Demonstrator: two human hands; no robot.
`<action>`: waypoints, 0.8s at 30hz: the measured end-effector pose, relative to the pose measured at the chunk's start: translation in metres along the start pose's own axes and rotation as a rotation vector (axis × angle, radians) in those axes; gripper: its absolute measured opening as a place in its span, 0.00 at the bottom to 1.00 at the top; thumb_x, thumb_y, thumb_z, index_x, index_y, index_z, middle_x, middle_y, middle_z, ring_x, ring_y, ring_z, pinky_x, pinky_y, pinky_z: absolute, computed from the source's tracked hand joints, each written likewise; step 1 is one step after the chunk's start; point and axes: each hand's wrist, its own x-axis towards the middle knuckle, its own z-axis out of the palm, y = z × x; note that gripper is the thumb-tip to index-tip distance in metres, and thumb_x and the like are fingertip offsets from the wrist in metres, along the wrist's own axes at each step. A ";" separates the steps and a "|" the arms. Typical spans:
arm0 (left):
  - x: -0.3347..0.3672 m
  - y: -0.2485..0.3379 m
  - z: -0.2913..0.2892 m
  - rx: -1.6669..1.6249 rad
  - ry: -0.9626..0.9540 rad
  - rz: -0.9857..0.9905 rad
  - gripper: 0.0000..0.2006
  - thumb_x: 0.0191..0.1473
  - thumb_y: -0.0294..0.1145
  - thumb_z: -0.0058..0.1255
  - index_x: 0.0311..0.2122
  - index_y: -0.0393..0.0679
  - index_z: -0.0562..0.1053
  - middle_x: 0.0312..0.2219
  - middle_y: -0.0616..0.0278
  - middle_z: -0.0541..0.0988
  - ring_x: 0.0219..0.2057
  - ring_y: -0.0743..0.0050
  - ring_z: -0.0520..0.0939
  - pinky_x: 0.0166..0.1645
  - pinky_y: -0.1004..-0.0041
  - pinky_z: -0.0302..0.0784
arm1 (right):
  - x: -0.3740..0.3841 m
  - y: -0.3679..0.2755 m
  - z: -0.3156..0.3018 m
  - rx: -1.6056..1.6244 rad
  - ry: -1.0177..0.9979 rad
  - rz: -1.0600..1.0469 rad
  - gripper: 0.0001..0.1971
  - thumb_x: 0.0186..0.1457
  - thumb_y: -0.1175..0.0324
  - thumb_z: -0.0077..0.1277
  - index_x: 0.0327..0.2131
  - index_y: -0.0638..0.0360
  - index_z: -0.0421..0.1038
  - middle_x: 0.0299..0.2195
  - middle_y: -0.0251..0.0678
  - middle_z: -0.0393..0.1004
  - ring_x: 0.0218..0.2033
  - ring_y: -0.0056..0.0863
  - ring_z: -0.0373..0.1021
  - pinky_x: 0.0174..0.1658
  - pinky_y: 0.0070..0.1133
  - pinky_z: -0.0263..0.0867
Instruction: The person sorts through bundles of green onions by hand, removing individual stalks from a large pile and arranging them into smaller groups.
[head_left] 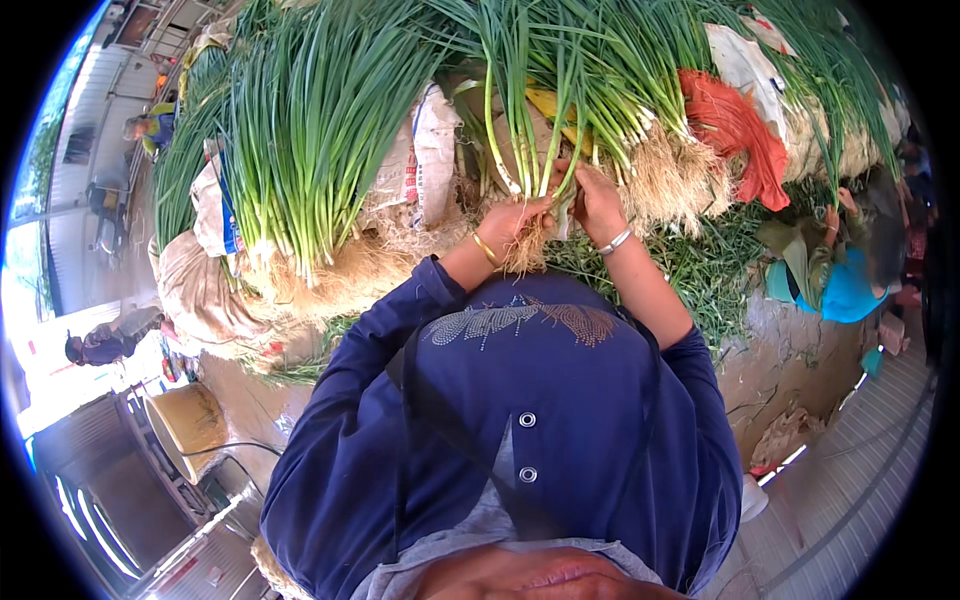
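In my left hand (pixel 513 224), which wears a gold-coloured bangle, I grip a few green onions (pixel 502 160) near their white ends. Their stringy roots (pixel 526 250) hang below the fingers, close to my chest. My right hand (pixel 598 205), with a silver bangle, is beside it, fingers closed on a green onion stalk (pixel 572 165) that curves down between the two hands. The fingertips are partly hidden. The long green leaves run away from me onto the pile.
A big bundle of green onions (pixel 300 180) lies at left, and another with pale roots (pixel 675 180) at right. Around them are woven sacks (pixel 432 150) and a red mesh bag (pixel 735 135). Loose leaves (pixel 690 265) cover the ground. A yellowish bucket (pixel 190 428) stands lower left; other people work on both sides.
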 end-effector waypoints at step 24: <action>0.050 -0.012 -0.031 -0.256 -0.100 -0.017 0.12 0.56 0.32 0.46 0.44 0.40 0.69 0.39 0.53 0.76 0.41 0.54 0.77 0.45 0.62 0.75 | 0.011 -0.034 -0.067 -1.824 0.296 -0.009 0.12 0.51 0.63 0.46 0.33 0.62 0.68 0.31 0.45 0.73 0.33 0.37 0.71 0.36 0.32 0.67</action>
